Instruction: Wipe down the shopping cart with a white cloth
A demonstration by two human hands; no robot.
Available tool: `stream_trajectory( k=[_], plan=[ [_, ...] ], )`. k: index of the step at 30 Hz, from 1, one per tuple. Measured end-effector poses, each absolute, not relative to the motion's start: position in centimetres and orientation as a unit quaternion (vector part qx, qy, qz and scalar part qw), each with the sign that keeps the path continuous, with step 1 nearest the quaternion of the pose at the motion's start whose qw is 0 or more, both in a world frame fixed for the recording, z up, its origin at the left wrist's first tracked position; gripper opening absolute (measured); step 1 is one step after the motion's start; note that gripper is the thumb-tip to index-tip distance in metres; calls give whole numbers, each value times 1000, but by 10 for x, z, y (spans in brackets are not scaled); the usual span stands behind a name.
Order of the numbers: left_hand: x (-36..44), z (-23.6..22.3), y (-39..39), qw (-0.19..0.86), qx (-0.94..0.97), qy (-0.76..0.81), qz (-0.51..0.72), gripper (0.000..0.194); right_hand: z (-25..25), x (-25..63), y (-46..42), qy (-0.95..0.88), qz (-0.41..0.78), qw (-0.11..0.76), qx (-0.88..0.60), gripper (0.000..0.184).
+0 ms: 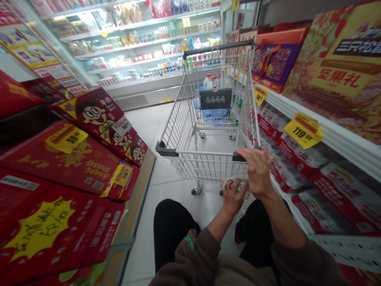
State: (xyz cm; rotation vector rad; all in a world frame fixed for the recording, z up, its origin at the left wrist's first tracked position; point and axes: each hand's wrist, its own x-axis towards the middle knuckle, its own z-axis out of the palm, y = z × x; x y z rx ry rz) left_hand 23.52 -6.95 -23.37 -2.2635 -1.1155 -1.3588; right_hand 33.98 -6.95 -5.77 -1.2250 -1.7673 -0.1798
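A grey wire shopping cart [205, 165] stands in front of my knees, with dark plastic corner pieces and a dark sign panel [216, 99] inside. My left hand [233, 196] has its fingers curled round a whitish cloth [245, 187], held against the near wire side below the top rail. Just above it, my right hand [258, 171] grips the cart's near right corner, its fingers lying over the dark corner piece [239, 156]. The underside of that grip is hidden.
Red gift boxes [59, 155] are stacked on a stand at left. On the right, a shelf [297, 113] carries boxes above shrink-wrapped packs [336, 190]. Bottled water packs [212, 115] stand beyond the cart, before a lit refrigerated case [139, 51].
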Motion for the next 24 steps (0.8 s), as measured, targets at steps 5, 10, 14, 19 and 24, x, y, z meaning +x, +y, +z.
stream_trajectory(
  k=[5,10,14,19,24],
  plan=[
    [239,-191,-72,109,-750,-390,-523,27,-58,339,-71,-714,-80,479,-505,61],
    [244,-193,-63,156,-742,-398,-517,18,-60,341,-70,-717,-75,468,-511,61],
    [230,-229,-71,121,-807,-421,-397,30,-61,343,-69,-718,-76,467,-510,60],
    [215,-251,-83,20,-827,-466,-315,51,-64,342,-69,-719,-80,469,-507,61],
    [215,-240,-84,26,-806,-444,-389,56,-72,338,-66,-706,-114,473,-514,58]
  ],
)
